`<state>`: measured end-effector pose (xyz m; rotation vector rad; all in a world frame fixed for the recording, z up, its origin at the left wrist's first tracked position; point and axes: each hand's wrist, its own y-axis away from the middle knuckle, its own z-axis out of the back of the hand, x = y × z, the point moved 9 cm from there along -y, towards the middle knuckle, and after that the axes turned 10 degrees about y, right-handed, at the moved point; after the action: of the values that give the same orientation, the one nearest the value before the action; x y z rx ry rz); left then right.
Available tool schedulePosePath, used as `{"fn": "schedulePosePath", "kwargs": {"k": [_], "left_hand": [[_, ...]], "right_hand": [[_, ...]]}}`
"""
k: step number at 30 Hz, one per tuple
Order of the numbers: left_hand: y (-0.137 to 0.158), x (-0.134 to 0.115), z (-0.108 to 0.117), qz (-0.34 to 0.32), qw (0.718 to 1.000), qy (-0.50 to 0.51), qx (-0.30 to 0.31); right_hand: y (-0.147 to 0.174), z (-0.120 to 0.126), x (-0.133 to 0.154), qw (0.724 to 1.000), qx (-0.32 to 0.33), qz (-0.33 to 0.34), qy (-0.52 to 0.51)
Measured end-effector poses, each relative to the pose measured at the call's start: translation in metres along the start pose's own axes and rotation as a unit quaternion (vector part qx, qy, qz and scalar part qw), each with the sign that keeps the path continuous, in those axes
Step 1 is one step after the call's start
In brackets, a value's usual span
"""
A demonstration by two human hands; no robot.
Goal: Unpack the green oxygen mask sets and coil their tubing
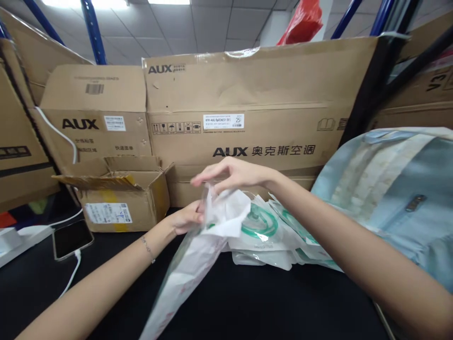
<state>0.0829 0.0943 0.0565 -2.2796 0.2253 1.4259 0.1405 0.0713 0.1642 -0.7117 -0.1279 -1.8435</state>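
- Head view, landmark: the small open carton (143,203) standing at the back of the dark surface (269,302), against a large AUX box (276,99).
- The white-and-clear pouch (198,269) is held to the right of the carton and nearer the viewer. Its long axis slants from an upper end right of the carton down and left toward the viewer; the lower end runs out of frame.
- The left hand (187,217) is just right of the carton, closed on the pouch's left edge near its upper end, with thumb and fingers holding the film.
- The right hand (237,174) is farther right of the carton and higher, arched over the pouch's upper end. Its finger and thumb are a little apart at the clear film; I cannot tell whether they pinch it.
- As I judge it, the key relation is at that upper end: the pouch runs from both hands toward the viewer, the left hand nearer its long body, the right hand nearer the tip.
- Well to the right of the carton, more pouches (260,224) with green tubing lie on the surface, partly behind the right forearm.
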Motion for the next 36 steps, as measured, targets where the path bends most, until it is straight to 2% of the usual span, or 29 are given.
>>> {"fn": "schedulePosePath", "kwargs": {"k": [1,3,4,5,6,8,11,14,19,22,24,27,29,32,34,36], "left_hand": [[0.0,0.001,-0.003,0.004,1.0,-0.001,0.02],[0.0,-0.006,0.0,-0.022,1.0,0.001,0.005],[0.001,-0.013,0.006,-0.057,0.998,-0.003,-0.03],[0.004,-0.022,0.013,-0.095,0.993,-0.013,-0.074],[0.007,-0.028,0.02,-0.128,0.984,-0.026,-0.12],[0.015,-0.035,0.029,-0.169,0.965,-0.055,-0.194],[0.017,-0.029,0.033,-0.17,0.955,-0.085,-0.229],[0.009,-0.013,0.036,-0.105,0.969,-0.095,-0.205],[-0.003,0.012,0.044,0.026,0.991,-0.025,-0.127],[-0.006,0.022,0.042,0.069,0.992,0.038,-0.098],[-0.005,0.026,0.042,0.077,0.991,0.055,-0.098],[-0.002,0.029,0.042,0.089,0.987,0.039,-0.124],[-0.003,0.026,0.04,0.097,0.984,0.027,-0.147],[-0.018,0.015,0.027,0.086,0.983,0.026,-0.159],[-0.035,0.008,0.013,0.067,0.987,0.012,-0.143],[-0.051,0.007,-0.004,0.041,0.993,-0.031,-0.108]], "right_hand": [[0.01,0.017,-0.005,0.996,-0.084,-0.029,-0.012],[0.041,0.042,-0.022,0.957,-0.25,-0.12,-0.084],[0.056,0.042,-0.03,0.93,-0.3,-0.164,-0.134],[0.067,0.032,-0.037,0.911,-0.312,-0.197,-0.183],[0.073,0.018,-0.04,0.903,-0.298,-0.214,-0.221],[0.078,-0.01,-0.043,0.905,-0.268,-0.229,-0.24],[0.085,-0.031,-0.061,0.903,-0.288,-0.27,-0.169],[0.091,-0.037,-0.088,0.885,-0.327,-0.289,-0.163],[0.092,-0.055,-0.123,0.847,-0.306,-0.29,-0.323],[0.094,-0.057,-0.131,0.832,-0.308,-0.292,-0.357],[0.096,-0.058,-0.134,0.837,-0.289,-0.305,-0.351],[0.098,-0.061,-0.13,0.857,-0.224,-0.322,-0.334],[0.099,-0.057,-0.124,0.867,-0.194,-0.323,-0.326],[0.106,-0.03,-0.121,0.881,-0.214,-0.323,-0.272],[0.118,0.002,-0.127,0.886,-0.25,-0.356,-0.163],[0.132,0.032,-0.138,0.873,-0.27,-0.405,-0.04]]}}
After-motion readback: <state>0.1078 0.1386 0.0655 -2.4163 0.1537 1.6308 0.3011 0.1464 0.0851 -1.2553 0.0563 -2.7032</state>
